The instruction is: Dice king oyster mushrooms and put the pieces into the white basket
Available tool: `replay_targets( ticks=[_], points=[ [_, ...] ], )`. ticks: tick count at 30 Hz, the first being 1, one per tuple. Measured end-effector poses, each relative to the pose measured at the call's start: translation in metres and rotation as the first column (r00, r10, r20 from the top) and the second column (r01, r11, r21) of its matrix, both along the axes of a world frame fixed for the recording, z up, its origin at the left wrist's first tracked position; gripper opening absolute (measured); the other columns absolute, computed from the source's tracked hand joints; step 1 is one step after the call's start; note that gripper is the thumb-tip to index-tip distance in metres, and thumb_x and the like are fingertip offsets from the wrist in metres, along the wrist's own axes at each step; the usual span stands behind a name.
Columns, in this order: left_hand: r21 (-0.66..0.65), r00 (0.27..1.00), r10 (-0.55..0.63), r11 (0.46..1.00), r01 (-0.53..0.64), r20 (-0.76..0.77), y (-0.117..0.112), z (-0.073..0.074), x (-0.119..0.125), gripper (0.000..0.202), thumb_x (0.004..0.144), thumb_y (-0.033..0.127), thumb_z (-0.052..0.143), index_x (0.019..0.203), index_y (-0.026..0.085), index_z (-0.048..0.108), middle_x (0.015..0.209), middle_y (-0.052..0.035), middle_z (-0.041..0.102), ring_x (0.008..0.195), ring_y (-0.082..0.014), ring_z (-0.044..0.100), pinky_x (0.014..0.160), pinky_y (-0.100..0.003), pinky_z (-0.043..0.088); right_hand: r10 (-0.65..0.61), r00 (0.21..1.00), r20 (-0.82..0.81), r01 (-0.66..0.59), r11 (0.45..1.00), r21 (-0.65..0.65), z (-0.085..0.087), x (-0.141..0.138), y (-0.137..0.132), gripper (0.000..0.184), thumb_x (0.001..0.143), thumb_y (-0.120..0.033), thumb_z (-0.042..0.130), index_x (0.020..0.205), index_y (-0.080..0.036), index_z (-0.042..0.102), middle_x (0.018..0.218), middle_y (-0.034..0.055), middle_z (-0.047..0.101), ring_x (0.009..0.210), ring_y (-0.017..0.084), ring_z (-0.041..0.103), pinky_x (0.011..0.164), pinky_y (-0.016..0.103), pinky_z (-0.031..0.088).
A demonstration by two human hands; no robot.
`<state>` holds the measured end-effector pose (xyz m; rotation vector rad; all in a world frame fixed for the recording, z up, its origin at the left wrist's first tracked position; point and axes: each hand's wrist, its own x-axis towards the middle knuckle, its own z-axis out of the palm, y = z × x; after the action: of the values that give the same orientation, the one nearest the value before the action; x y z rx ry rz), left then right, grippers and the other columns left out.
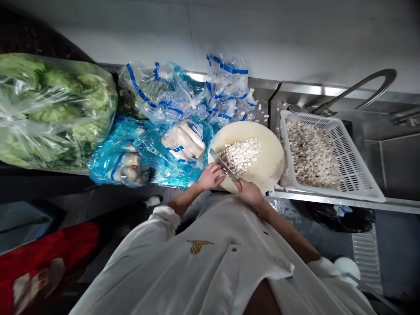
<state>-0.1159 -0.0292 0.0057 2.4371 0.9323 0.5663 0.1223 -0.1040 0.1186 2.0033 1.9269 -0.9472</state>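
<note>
My right hand (250,192) is closed around the handle of a kitchen knife (225,165), whose blade slants up and left across a round cutting board (274,151). At the board's left front edge, my left hand (211,176) has its fingers bent and drawn together beside the blade. Whatever it holds, if anything, is hidden under the fingers. A pile of diced mushroom (242,154), white with some darker bits, lies on the board just right of the blade.
Right of the board, a white plastic basket (356,164) of diced mushroom sits over the sink, near a curved faucet (364,87). To the left are bagged whole mushrooms (185,142), blue plastic bags (106,146) and a large bag of leafy greens (55,113). A black-lined bin (344,218) stands below.
</note>
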Motion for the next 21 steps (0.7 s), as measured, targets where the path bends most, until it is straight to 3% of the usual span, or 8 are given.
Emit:
replay_targets(
  ticks=[3,5,9,13,17,21],
  points=[
    [0.042,0.998,0.063,0.997,-0.063,0.006,-0.002,-0.005,0.006,0.04,0.098,0.052,0.068,0.125,0.023,0.071,0.131,-0.0124,0.063,0.134,-0.0307,0.054,0.118,-0.051,0.048,-0.02,0.987,-0.158,0.032,0.997,0.076,-0.004,0.016,0.001,0.041,0.114,-0.043,0.038,0.105,-0.02,0.071,0.101,0.0095,0.079,0.092,0.022,0.071,0.079,0.026,0.042],
    [0.081,0.995,0.097,0.992,-0.097,0.002,0.006,-0.006,0.013,0.058,0.089,0.063,0.076,0.131,0.023,0.07,0.139,-0.015,0.059,0.142,-0.0354,0.048,0.122,-0.056,0.042,-0.068,0.975,-0.211,0.101,0.984,0.15,-0.001,0.041,0.003,0.044,0.114,-0.045,0.035,0.104,-0.02,0.071,0.098,0.0084,0.079,0.09,0.021,0.071,0.077,0.025,0.043],
    [0.119,0.993,0.099,0.989,-0.091,-0.066,0.03,0.002,0.045,0.091,0.079,0.07,0.083,0.152,0.023,0.057,0.164,-0.0186,0.04,0.159,-0.0449,0.025,0.13,-0.069,0.02,-0.279,0.96,0.015,0.266,0.931,0.25,0.008,0.106,0.013,0.047,0.115,-0.042,0.03,0.117,-0.017,0.07,0.104,0.0134,0.078,0.093,0.023,0.072,0.077,0.027,0.044],
    [0.11,0.984,0.162,0.982,-0.154,-0.068,0.034,0.013,0.096,0.084,0.091,0.062,0.074,0.161,0.025,0.047,0.171,-0.0161,0.033,0.161,-0.0412,0.026,0.131,-0.067,0.018,-0.324,0.921,0.215,0.281,0.937,0.207,0.008,0.15,0.021,0.044,0.113,-0.035,0.034,0.125,-0.01,0.068,0.103,0.0203,0.077,0.097,0.025,0.074,0.081,0.029,0.048],
    [0.143,0.968,0.239,0.963,-0.227,-0.072,0.02,0.015,0.144,0.083,0.087,0.062,0.078,0.159,0.029,0.051,0.172,-0.0138,0.035,0.161,-0.0449,0.024,0.13,-0.072,0.013,-0.243,0.956,0.165,0.221,0.965,0.143,-0.002,0.149,0.006,0.04,0.113,-0.031,0.034,0.125,-0.013,0.067,0.099,0.0193,0.077,0.094,0.026,0.076,0.08,0.031,0.051],
    [0.162,0.94,0.325,0.938,-0.307,-0.103,0.015,0.016,0.174,0.078,0.089,0.057,0.077,0.157,0.028,0.053,0.172,-0.0152,0.035,0.159,-0.0476,0.026,0.126,-0.078,0.01,-0.137,0.988,0.074,0.132,0.989,0.06,-0.01,0.136,-0.017,0.04,0.112,-0.029,0.032,0.128,-0.012,0.064,0.1,0.0193,0.078,0.094,0.027,0.077,0.08,0.032,0.051]
  ],
)
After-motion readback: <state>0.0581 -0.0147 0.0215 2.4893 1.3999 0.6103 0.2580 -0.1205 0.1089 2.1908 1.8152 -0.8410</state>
